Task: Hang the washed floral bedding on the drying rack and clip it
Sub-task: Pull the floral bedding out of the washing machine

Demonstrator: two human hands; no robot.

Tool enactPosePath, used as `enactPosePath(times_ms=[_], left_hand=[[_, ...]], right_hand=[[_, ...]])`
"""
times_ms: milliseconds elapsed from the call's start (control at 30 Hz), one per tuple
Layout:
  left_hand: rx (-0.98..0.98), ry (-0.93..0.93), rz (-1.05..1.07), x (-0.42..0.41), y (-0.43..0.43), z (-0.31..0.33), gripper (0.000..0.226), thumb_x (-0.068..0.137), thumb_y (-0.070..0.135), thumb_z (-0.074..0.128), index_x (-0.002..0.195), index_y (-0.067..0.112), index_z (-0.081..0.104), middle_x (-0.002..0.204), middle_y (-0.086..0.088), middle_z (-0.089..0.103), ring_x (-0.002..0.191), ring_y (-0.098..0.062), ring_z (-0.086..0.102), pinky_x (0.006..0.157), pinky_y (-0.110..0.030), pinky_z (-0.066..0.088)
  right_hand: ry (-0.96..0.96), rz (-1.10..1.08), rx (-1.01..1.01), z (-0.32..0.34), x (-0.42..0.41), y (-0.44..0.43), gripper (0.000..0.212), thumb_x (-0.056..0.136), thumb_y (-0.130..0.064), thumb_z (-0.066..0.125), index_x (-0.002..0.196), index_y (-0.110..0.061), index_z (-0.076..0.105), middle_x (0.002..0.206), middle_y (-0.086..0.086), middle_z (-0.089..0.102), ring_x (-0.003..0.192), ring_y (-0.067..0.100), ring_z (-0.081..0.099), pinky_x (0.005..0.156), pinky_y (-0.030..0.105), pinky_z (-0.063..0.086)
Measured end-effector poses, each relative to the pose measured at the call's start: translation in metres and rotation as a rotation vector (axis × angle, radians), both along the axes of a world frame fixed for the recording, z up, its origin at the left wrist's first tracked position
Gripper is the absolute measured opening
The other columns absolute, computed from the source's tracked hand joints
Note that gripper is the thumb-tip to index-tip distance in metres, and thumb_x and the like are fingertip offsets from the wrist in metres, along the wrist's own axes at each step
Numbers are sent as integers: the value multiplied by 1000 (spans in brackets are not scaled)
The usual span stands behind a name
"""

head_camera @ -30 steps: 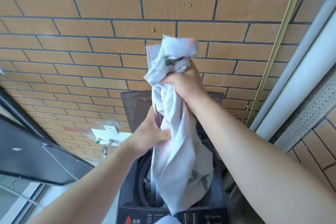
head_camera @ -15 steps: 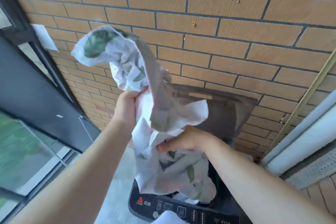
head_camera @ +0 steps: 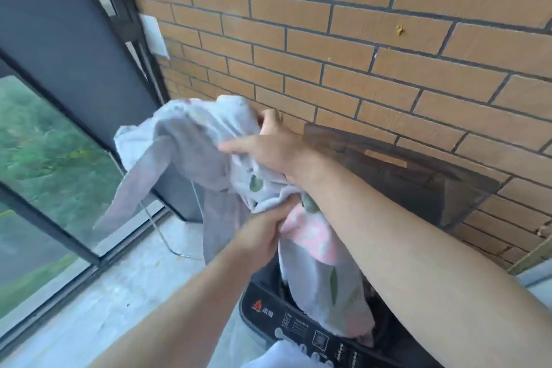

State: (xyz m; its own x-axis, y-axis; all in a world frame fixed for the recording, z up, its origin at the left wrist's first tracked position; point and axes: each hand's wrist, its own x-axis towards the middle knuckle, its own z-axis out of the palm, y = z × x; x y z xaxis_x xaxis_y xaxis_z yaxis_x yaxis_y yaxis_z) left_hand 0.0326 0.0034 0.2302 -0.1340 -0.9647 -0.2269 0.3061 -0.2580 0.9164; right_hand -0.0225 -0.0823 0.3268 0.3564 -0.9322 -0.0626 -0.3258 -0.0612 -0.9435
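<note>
Bedding (head_camera: 191,140), white with pink and green flowers, is held bunched above the open washer (head_camera: 268,308), its lower end hanging at the tub opening. It is gripped low by the left hand (head_camera: 263,236), fingers curled into the fabric, and clutched higher by the right hand (head_camera: 268,146). A loose flap is draped toward the window (head_camera: 44,143).

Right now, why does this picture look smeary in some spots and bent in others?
Head view: motion smears the floral bedding and the right hand, leaving soft edges; head view: the wide lens bows the brick wall mortar lines; head view: even daylight, no glare, and the washing machine panel looks fairly sharp.
</note>
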Motion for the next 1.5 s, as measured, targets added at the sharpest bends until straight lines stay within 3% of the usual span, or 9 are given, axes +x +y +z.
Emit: enactPosePath(times_ms=[200,433,533,767,967,1100,1233,1400,1500], left_hand=[[86,133,405,34,-20,25,33,94,20,49,85,2,75,79,-15,72,73,-29,71,63,-29,58],[40,266,408,64,-43,48,69,90,68,49,118,8,70,113,-16,73,104,-27,72,93,-39,53],[35,192,201,75,-40,14,94,75,77,61,142,13,51,138,-14,60,123,-24,58,107,-42,42],[0,150,243,61,-48,27,25,97,30,64,113,13,74,118,-18,71,113,-31,68,98,-49,53],[14,231,284,70,-60,41,46,98,34,61,135,7,58,124,-17,69,114,-32,67,103,-49,49],[-11,278,335,79,-62,41,50,100,52,48,124,12,63,119,-10,72,114,-24,68,106,-44,46],[-1,132,206,69,-63,19,77,87,70,51,138,12,56,136,-9,63,129,-24,57,113,-44,37],[65,371,529,71,-75,31,31,97,42,61,108,13,67,105,-16,75,95,-30,73,84,-46,58],[48,382,411,70,-71,34,63,86,58,64,129,12,62,122,-16,70,111,-29,69,97,-47,52]], right_hand=[[102,473,139,-38,-61,-15,116,68,-52,86,157,-40,13,160,-7,32,143,2,33,112,28,34],[147,140,233,-129,-42,24,32,70,-35,90,81,-29,61,64,-22,64,61,-7,60,53,17,52],[121,7,2,-95,-29,-1,26,71,-21,85,89,-27,67,84,-12,72,86,12,70,74,35,60],[110,168,-9,-74,-36,0,101,51,-32,97,135,-32,40,120,-15,62,109,4,62,90,30,54],[51,112,248,-177,-44,32,96,59,-26,96,133,-30,34,123,-13,57,113,4,58,78,11,49],[215,-83,65,-174,-37,-4,35,75,-31,81,100,-14,64,86,-4,69,80,18,63,64,30,49],[90,-89,-104,-101,-33,-28,69,64,-36,89,120,-19,52,110,-5,67,97,16,65,81,34,55],[247,194,93,-108,-48,-9,114,57,-43,95,147,-28,27,132,-14,50,119,10,54,99,30,46],[211,122,163,-146,-47,5,61,70,-35,89,123,-25,61,113,-13,69,107,13,65,81,24,52]])
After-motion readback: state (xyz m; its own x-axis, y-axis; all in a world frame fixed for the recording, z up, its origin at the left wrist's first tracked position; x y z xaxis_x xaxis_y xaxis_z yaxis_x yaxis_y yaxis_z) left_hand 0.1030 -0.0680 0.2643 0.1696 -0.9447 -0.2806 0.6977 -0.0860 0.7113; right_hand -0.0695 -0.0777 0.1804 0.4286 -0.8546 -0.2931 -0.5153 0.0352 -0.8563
